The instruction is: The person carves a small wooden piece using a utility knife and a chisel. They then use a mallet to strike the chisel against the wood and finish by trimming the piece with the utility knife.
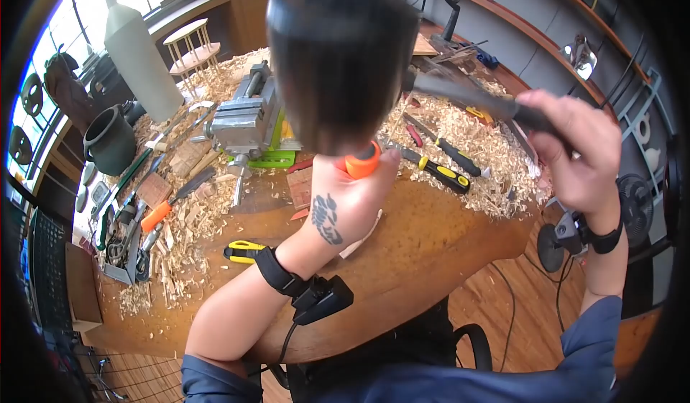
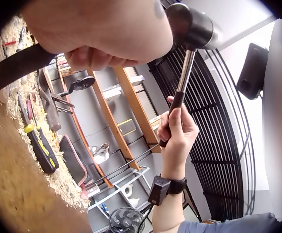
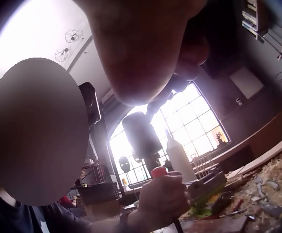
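Note:
My right hand [image 1: 578,151] grips the dark handle of a mallet, raised high. Its black mallet head [image 1: 345,65] looms close to the head camera, over my left hand [image 1: 352,202]; in the left wrist view a metal shaft [image 2: 185,73] joins head and handle. My left hand is wrapped round the orange handle [image 1: 365,160] of a chisel. The right wrist view shows the handle's reddish end [image 3: 159,171] standing out of the top of that fist, below the mallet, and a dark blade [image 3: 178,226] below it. The blade's tip is out of sight.
A metal vise [image 1: 241,124] stands beyond my left hand. Wood shavings [image 1: 496,180] cover much of the wooden table [image 1: 445,230]. Yellow-and-black tools [image 1: 445,175] lie right, a yellow cutter [image 1: 244,250] near my left forearm, another orange-handled chisel [image 1: 156,216] left.

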